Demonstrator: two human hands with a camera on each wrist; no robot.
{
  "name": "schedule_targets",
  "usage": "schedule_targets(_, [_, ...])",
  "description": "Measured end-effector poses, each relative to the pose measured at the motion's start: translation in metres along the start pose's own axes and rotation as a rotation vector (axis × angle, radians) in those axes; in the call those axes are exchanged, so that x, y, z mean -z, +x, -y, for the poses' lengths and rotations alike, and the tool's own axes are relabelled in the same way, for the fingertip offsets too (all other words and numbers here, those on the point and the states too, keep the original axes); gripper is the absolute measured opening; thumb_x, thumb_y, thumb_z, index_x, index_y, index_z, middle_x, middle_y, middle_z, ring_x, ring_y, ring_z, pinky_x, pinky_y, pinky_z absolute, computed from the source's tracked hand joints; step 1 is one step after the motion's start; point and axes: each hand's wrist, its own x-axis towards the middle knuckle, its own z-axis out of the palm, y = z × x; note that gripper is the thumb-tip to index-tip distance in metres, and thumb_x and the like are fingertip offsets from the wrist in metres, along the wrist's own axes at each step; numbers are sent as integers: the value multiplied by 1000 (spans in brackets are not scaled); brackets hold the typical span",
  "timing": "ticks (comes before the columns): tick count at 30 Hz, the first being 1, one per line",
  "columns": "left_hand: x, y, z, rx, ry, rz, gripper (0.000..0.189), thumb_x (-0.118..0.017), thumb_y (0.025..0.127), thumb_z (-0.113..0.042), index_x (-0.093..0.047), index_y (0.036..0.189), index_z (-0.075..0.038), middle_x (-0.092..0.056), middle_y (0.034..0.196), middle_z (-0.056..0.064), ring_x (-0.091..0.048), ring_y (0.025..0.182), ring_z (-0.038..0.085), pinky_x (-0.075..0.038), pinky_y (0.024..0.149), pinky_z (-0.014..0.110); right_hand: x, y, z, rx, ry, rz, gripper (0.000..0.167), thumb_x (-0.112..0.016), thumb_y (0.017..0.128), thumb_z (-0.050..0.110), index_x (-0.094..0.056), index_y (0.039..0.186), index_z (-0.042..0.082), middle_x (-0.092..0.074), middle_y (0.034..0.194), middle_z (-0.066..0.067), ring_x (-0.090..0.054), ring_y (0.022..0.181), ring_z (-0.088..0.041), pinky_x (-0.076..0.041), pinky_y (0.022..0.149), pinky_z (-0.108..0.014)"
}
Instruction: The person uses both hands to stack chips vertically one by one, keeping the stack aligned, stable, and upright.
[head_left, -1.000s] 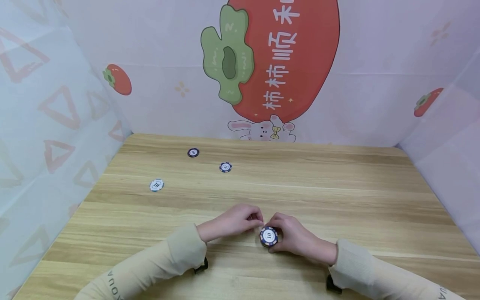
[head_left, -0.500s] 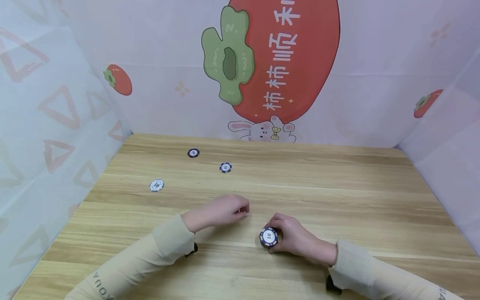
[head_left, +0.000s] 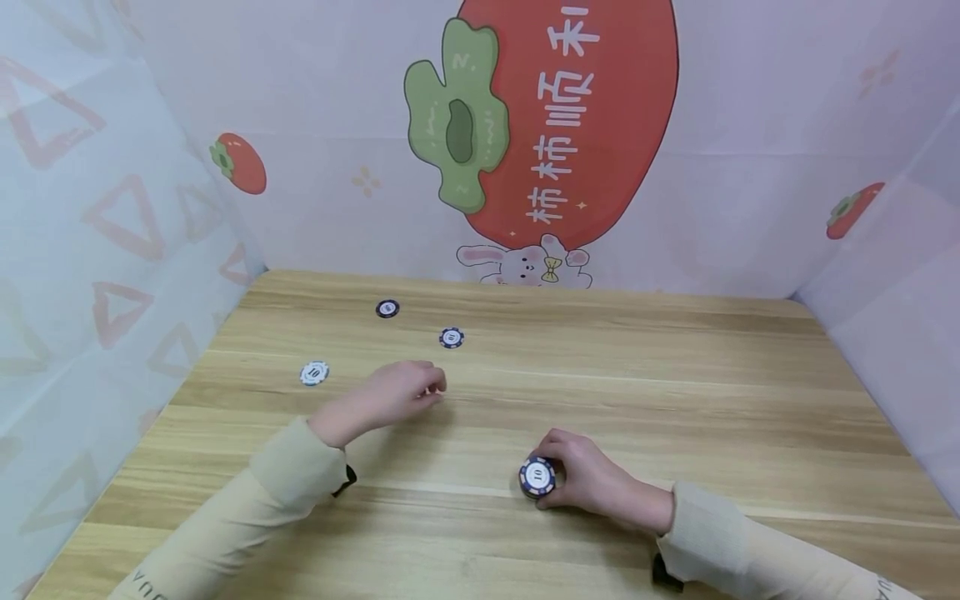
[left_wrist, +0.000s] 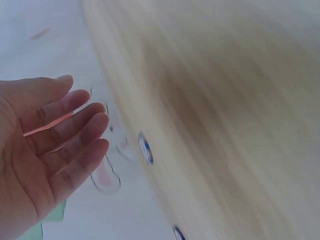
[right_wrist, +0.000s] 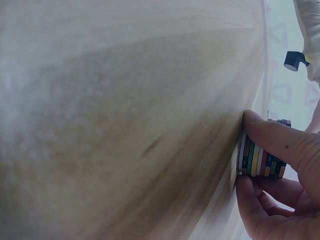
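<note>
My right hand [head_left: 588, 473] grips a stack of poker chips [head_left: 537, 476] standing on the table, thumb and fingers round its sides. The top chip is dark blue and white, marked 10; the right wrist view shows several layered colours in the stack [right_wrist: 261, 159]. Above the table my left hand [head_left: 393, 396] holds nothing, its fingers [left_wrist: 82, 130] loosely bent. Nearest to it are a blue-and-white chip [head_left: 452, 337] just beyond the fingertips and a white chip [head_left: 314, 372] to the left. A dark chip [head_left: 387, 309] lies farther back.
The wooden table [head_left: 675, 400] ends at a back wall covering [head_left: 337, 217] printed with a persimmon and a rabbit. Sheeted walls stand at the left and right. Each wrist carries a small black device, partly hidden by the sleeve.
My left hand has moved away from the chip stack, leftward and toward the far chips. The right hand stays on the stack, and the three loose chips lie where they were.
</note>
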Motion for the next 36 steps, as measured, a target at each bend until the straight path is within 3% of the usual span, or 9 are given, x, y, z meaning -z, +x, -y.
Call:
schedule_targets(5, [8,-10,20,45,10,-43,10,-63,84,-12,-64,91,-5,-61,83,1,-58,73,14,-48,65,30,0,0,1,0,13,0,41,-84,57,13,-66,93,9,-55,89,8,-54,84,-8,-47,78,-26])
schedule_targets(12, [16,-19,43,142,-4,-44,10,-61,86,-14,-62,91,-5,-62,86,4,-60,77,17,-49,67,33,0,0,0,3,12,-5,41,-84,57,13,-66,93,9,-54,89,8,-54,84,-8,-47,78,-26])
schedule_targets(23, [21,-32,78,247,99,-54,15,-60,85,-11,-60,92,1,-63,86,13,-60,76,27,-48,67,41,0,-1,-1,4,21,-6,41,-85,57,13,-66,93,10,-54,89,9,-54,84,-7,-47,78,-25])
schedule_targets(29, [22,-42,97,313,105,-35,19,-61,84,-12,-59,94,4,-62,90,17,-59,82,32,-47,71,45,0,0,-1,11,13,-9,41,-84,57,13,-66,93,10,-55,89,8,-54,84,-7,-47,78,-25])
schedule_targets(36, [23,-49,108,390,66,0,24,-57,82,-11,-57,98,7,-60,96,23,-57,90,39,-44,77,49,0,0,-1,6,17,-4,41,-85,57,13,-66,93,10,-55,89,8,-54,84,-7,-47,78,-25])
